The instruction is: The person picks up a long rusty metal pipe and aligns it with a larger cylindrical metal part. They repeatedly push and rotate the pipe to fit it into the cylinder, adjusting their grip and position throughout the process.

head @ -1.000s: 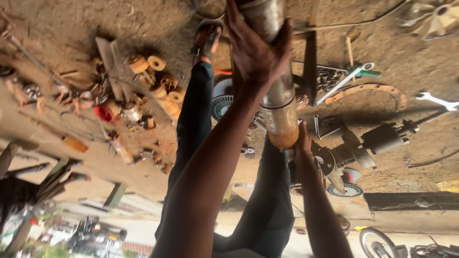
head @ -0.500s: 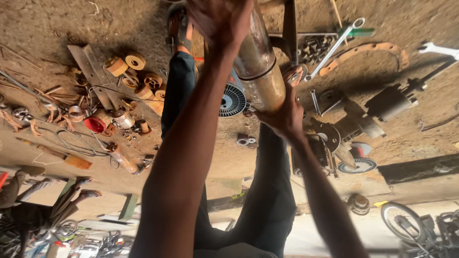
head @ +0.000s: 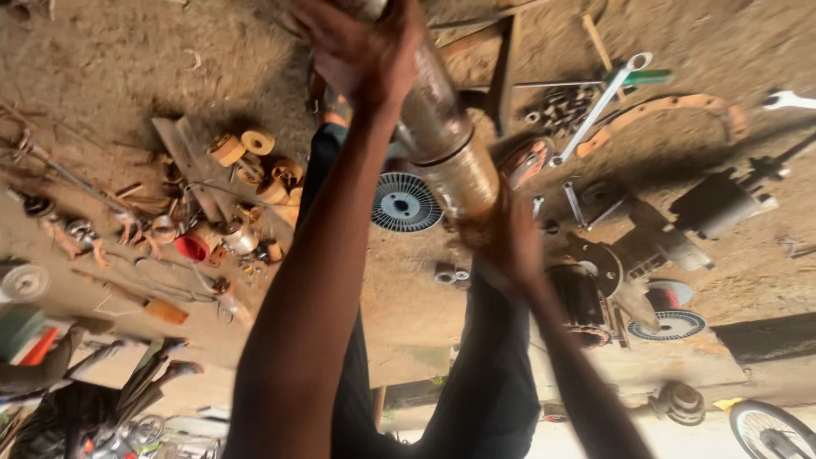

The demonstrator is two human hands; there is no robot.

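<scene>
The metal cylinder (head: 446,149) has tilted further; both hands, left (head: 361,51) and right (head: 501,242), wrap fingers around it.

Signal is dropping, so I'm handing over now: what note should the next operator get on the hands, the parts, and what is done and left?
Left hand: closed around the far end of the metal cylinder.
Right hand: gripping its near, brassy end.
The cylinder is held in the air above the legs and the dirt ground. A finned disc lies just under it and a long spanner to the right.
Done: cylinder lifted and held in both hands.
Left: it is not yet set down. Its ends are hidden.
</scene>
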